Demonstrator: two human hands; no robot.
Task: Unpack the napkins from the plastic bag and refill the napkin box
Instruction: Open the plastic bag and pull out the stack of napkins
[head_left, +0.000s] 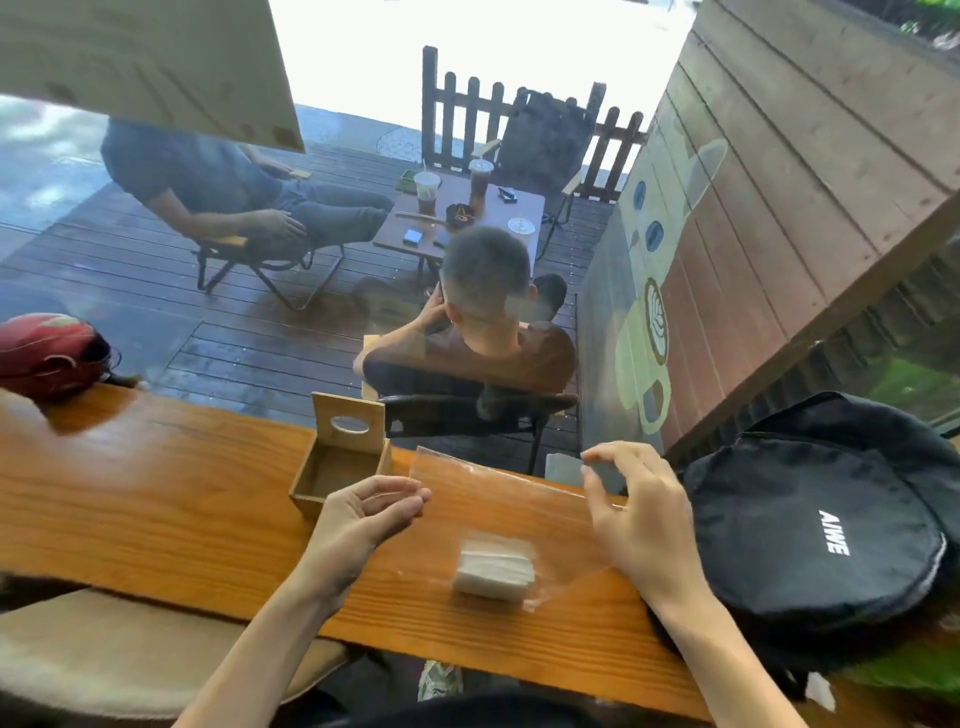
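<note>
Napkins (494, 570): small white stack, low in clear bag (498, 519), near front edge of counter (156, 519). Bag flat on wood, mouth toward far edge, so opening faces away from body and stack sits at closed end.

Left hand (363, 512): palm up, fingers curled, thumb and fingertips (415, 501) pinched at bag's left mouth corner. Appears to grip film edge; film too clear to confirm contact. Narrow pinch, nothing else held.

Right hand (636, 512): raised over bag's right mouth corner, thumb and forefinger close together, remaining fingers fanned. Whether film is caught between them: cannot tell. Grip on opposite corners judged to serve spreading the mouth, or peeling the two layers apart.

Box (337, 475): wooden, just left of bag, beside left hand. Lid (349, 422) with oval slot stands upright at box's far side, propped out of the way. Interior looks bare. Placement near bag keeps transfer path short.

Backpack (815, 525): black, on counter right of bag, close to right wrist. Red helmet (49, 353) far left, well apart.

Step judged: opening bag; napkins not yet out, box not yet filled. Next move likely needs mouth held wide by one hand, other reaching in for stack. Risk: thin film slipping from pinch, stack fanning apart on withdrawal.
</note>
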